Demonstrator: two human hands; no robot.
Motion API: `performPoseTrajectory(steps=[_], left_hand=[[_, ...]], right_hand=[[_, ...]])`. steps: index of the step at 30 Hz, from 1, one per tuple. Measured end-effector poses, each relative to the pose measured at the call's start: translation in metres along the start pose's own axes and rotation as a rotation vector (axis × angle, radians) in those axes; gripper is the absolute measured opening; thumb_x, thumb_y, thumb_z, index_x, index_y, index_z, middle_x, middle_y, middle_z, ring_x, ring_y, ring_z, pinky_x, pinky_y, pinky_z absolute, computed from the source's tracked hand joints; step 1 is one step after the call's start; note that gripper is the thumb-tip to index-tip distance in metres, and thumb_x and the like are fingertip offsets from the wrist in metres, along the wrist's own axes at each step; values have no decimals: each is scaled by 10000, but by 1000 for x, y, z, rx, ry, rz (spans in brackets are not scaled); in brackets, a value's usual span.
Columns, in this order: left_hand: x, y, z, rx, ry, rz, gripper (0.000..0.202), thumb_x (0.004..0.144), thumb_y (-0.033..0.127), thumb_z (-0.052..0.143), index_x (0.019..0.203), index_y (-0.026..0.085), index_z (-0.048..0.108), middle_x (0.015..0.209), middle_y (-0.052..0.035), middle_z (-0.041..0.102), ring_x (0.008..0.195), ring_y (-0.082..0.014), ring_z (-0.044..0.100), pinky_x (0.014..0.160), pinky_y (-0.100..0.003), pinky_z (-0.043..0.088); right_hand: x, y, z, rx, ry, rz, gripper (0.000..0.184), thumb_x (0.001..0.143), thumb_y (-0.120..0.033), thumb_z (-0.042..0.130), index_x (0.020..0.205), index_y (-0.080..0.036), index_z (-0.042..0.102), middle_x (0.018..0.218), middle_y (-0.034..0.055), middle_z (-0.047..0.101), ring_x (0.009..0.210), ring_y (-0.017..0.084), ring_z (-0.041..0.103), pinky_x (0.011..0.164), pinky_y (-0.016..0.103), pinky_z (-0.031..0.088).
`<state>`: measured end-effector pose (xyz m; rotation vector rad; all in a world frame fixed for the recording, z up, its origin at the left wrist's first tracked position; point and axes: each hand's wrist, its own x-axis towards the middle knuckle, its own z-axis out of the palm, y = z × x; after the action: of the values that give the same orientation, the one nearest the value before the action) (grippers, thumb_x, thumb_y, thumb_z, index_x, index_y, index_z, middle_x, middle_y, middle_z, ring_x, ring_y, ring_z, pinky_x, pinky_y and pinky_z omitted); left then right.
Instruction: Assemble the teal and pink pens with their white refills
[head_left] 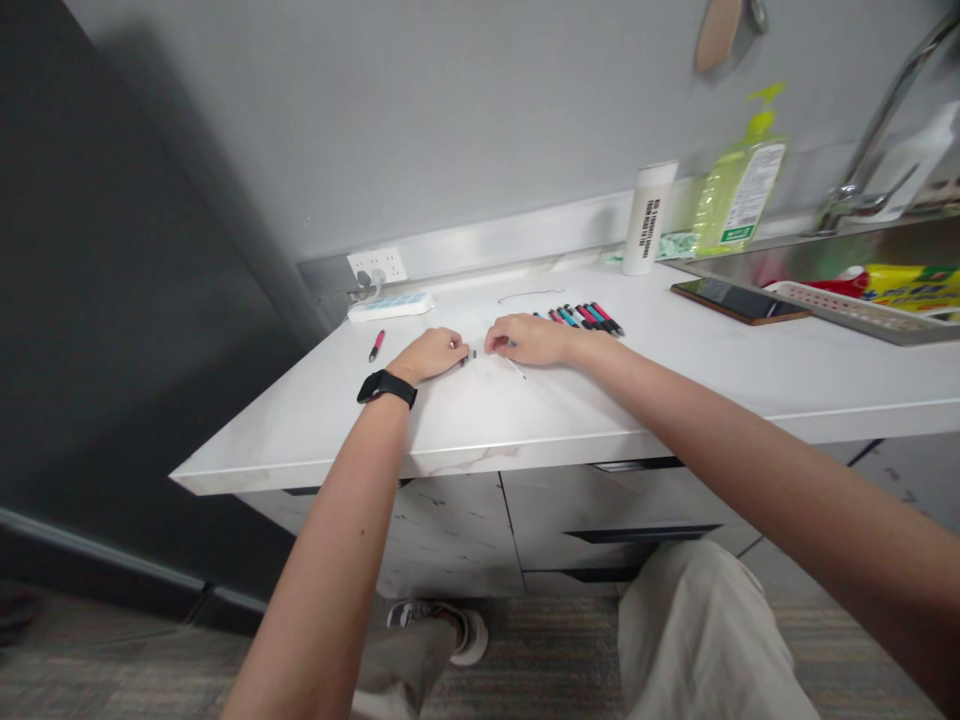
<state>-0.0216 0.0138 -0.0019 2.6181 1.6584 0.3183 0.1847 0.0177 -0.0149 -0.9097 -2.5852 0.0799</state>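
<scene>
My left hand (435,352), wearing a black watch (388,388), is closed just above the white countertop (465,420). A small grey and dark piece (469,356), perhaps part of a pen, shows at its fingertips. Close by on the right, my right hand (525,340) has its fingers pinched together. A thin white stick like a pen refill (517,368) comes out from under them, its dark tip towards me. Several pens (589,318) in red, blue and black lie in a row beyond my right wrist. One red and black pen (377,346) lies alone left of my left hand.
A white power strip (391,307) is near the wall socket (377,266). A thin dark wire (531,293) lies at the back. To the right are a white tube (649,218), a yellow-green pump bottle (741,190), a phone (739,300) and a sink (802,262) with a faucet (851,195).
</scene>
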Motion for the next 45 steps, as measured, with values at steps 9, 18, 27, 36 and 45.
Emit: performPoseTrajectory(steps=[9,18,27,36,45], left_hand=[[1,0,0,-10,-4,-1,335,769,355,429,761,149,692,759,-90,681,732,-204,592,731,-298,415],[2,1,-1,44,-17,25,354,787,363,408,766,139,681,763,-90,676,720,-196,578,704,-288,406],[3,1,-3,65,11,-16,377,789,411,408,779,147,677,787,-90,677,735,-205,584,717,-294,404],[3,4,-6,85,-8,-48,324,776,396,445,836,163,661,773,-66,678,730,-198,605,701,-272,426],[7,-3,-4,117,-11,-52,331,777,404,429,882,178,646,792,-57,688,729,-203,622,704,-270,435]], right_hand=[[0,4,1,-7,-14,48,298,761,-61,525,974,-162,706,928,55,706,783,145,610,725,231,419],[1,-5,3,67,5,45,296,788,-31,506,984,-142,697,932,59,706,814,127,614,767,217,416],[2,7,8,23,57,50,371,761,61,469,997,-124,686,1028,97,656,951,166,599,888,277,429],[-1,-1,5,16,11,84,296,830,-43,506,1034,-129,703,1141,115,668,1080,206,604,981,305,413],[4,5,9,78,2,8,313,795,0,502,989,-118,717,1103,91,700,1059,186,628,967,257,424]])
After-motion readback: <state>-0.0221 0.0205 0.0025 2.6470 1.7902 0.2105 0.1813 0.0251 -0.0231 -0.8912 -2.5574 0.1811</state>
